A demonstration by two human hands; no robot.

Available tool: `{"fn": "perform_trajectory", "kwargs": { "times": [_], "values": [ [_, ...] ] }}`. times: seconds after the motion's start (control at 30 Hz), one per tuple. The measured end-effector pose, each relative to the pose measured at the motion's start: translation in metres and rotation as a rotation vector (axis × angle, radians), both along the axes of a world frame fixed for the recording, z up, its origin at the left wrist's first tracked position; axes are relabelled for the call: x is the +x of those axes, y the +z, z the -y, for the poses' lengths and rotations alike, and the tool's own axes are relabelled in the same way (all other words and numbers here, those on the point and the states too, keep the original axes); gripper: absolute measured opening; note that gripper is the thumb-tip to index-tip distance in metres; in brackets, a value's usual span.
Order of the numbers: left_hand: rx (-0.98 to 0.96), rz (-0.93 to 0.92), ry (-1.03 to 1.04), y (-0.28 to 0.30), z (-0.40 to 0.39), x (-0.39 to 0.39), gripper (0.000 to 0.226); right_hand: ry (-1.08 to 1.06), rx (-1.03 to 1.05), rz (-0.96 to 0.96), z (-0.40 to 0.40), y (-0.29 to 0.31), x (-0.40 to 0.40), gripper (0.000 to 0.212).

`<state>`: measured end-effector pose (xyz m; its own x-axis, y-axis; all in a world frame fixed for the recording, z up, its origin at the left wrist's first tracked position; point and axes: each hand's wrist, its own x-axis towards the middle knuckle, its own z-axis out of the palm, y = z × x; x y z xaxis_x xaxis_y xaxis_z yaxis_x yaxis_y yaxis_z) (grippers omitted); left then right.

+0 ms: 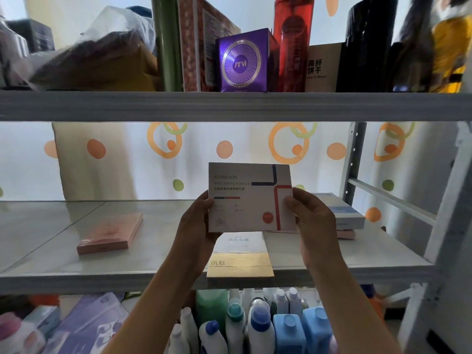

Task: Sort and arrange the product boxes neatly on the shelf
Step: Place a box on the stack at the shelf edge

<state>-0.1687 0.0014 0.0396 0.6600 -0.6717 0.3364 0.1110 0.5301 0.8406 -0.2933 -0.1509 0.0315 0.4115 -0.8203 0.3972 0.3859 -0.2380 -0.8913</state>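
Observation:
I hold a flat white box [249,198] with blue and red lines upright above the middle shelf [158,254]. My left hand [198,223] grips its lower left edge and my right hand [311,221] grips its lower right edge. Under it, at the shelf's front edge, lies a white and gold box [240,261]. A pink flat box [111,233] lies to the left on the shelf. At the right, a white and blue box [342,212] rests on top of another pink box [346,234].
The upper shelf [229,106] carries a purple box [244,61], a red bottle [293,42], a brown carton [323,67], dark bottles and bags. Below the middle shelf stand several detergent bottles [258,325]. A metal upright [355,159] rises at the right.

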Motion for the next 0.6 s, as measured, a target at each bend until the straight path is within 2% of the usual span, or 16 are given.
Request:
{"fn": "perform_trajectory", "kwargs": {
  "times": [0.17,0.37,0.5,0.6],
  "values": [
    [0.111,0.024,-0.037,-0.001,0.006,-0.003,0.029,-0.034,-0.024,0.007,0.008,0.005,-0.012,0.016],
    [0.283,0.271,0.241,-0.009,0.025,-0.016,0.018,-0.141,0.05,0.05,0.022,0.002,-0.04,0.015],
    [0.331,0.439,0.273,-0.016,0.045,-0.035,0.025,-0.273,0.039,0.014,0.033,-0.007,-0.063,0.021],
    [0.445,0.615,0.294,-0.023,0.061,-0.044,0.015,-0.333,0.059,-0.029,0.043,-0.017,-0.079,0.024]
  ]
}}
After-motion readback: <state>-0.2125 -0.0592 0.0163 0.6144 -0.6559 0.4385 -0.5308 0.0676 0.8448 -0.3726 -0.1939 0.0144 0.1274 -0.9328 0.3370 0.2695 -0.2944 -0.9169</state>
